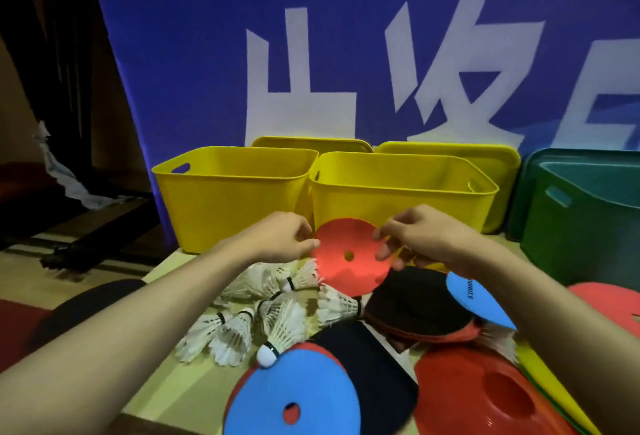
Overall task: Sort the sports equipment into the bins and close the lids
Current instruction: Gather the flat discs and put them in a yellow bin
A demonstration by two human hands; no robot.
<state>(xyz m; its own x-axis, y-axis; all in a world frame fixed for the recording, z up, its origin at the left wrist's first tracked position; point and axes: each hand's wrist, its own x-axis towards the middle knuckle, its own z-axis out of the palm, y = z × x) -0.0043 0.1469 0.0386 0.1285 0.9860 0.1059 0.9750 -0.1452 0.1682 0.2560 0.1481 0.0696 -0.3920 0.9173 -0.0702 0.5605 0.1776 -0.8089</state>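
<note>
I hold a flat red disc [349,256] with a small centre hole in both hands, just in front of the middle yellow bin [401,202]. My left hand [280,237] pinches its left edge and my right hand [419,237] grips its right edge. A second yellow bin [228,199] stands to the left and a green bin [585,226] to the right, all open. On the table below lie several white shuttlecocks [266,320], black table tennis paddles [412,310], blue discs [294,396] and a red cone marker [485,396].
Yellow lids [311,143] lean behind the yellow bins against a blue banner [346,53] with white characters. A green lid [533,171] stands behind the green bin. Another blue disc [474,303] and red disc [609,306] lie at the right. Dark furniture fills the left.
</note>
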